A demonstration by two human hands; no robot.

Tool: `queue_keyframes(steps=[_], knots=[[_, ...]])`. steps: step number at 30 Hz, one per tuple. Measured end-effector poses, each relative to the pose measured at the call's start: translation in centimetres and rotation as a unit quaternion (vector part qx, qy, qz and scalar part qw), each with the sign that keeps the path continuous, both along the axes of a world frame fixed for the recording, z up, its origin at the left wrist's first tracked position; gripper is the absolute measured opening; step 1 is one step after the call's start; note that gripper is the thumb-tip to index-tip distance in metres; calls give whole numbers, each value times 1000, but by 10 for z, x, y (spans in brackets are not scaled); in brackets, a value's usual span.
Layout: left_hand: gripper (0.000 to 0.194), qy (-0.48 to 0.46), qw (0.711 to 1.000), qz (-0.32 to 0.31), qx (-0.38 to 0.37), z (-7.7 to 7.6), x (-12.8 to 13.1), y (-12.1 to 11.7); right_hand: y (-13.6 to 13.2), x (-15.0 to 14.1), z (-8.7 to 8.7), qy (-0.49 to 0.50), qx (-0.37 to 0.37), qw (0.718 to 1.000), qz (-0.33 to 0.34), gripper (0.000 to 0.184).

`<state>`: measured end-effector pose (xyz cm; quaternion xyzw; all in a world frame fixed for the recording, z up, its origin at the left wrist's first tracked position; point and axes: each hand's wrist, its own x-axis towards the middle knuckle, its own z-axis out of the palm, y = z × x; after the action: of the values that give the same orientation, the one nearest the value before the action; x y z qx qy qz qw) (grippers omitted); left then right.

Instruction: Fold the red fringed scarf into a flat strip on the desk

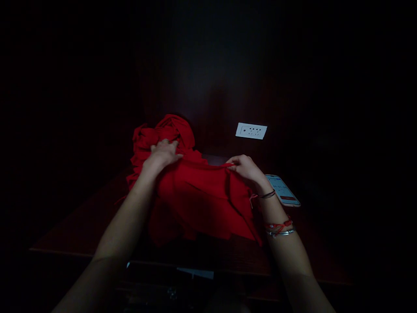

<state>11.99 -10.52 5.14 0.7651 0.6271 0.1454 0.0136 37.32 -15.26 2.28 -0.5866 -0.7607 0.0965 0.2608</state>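
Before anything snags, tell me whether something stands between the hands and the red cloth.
Nothing visible does. The right hand pinches the edge of the red cloth, and the left hand lies spread on its bunched part. The phone is off to the side, past the right wrist.

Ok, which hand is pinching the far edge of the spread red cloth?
The right hand, pinching the red cloth's edge; the left hand instead lies with fingers spread on the bunched heap.
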Motion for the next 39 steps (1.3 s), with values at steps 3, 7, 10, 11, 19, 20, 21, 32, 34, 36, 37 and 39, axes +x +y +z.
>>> queue_keyframes(steps=[3, 7, 10, 11, 19, 20, 21, 32, 34, 36, 37, 39], knots=[[50, -43, 946, -319, -43, -15, 40, -10, -7, -8, 7, 23, -2, 998, 56, 16], [27, -117, 916, -384, -14, -20, 64, -18, -11, -4, 12, 8, -1, 999, 34, 15], [28, -177, 920, -344, 65, -8, 49, -15, -11, 6, 14, -49, 3, 999, -1, 15], [28, -190, 925, -318, 87, -3, 40, -12, -10, 10, 15, -69, -1, 998, -11, 14], [35, -76, 993, -40, 78, 4, -10, 4, -9, 15, 14, -44, -30, 998, 17, 19], [37, -65, 994, -54, 66, -1, -3, 2, -11, 12, 15, -33, -27, 999, 31, 19], [39, -65, 992, -92, 59, -6, 6, 0, -13, 8, 17, -25, -21, 999, 42, 20], [25, -248, 883, -394, 52, -19, 54, -9, -14, 14, 19, 104, 25, 992, 65, 19], [25, -266, 883, -383, 66, -14, 50, -12, -12, 12, 17, 131, 44, 987, 77, 21], [25, -249, 889, -376, 74, -12, 51, -17, -12, 5, 16, 155, 64, 979, 120, 28], [24, -233, 894, -376, 77, -11, 53, -20, -13, 1, 15, 164, 69, 974, 141, 32], [23, -202, 903, -370, 85, -11, 56, -23, -13, -7, 14, 169, 62, 971, 158, 27]])
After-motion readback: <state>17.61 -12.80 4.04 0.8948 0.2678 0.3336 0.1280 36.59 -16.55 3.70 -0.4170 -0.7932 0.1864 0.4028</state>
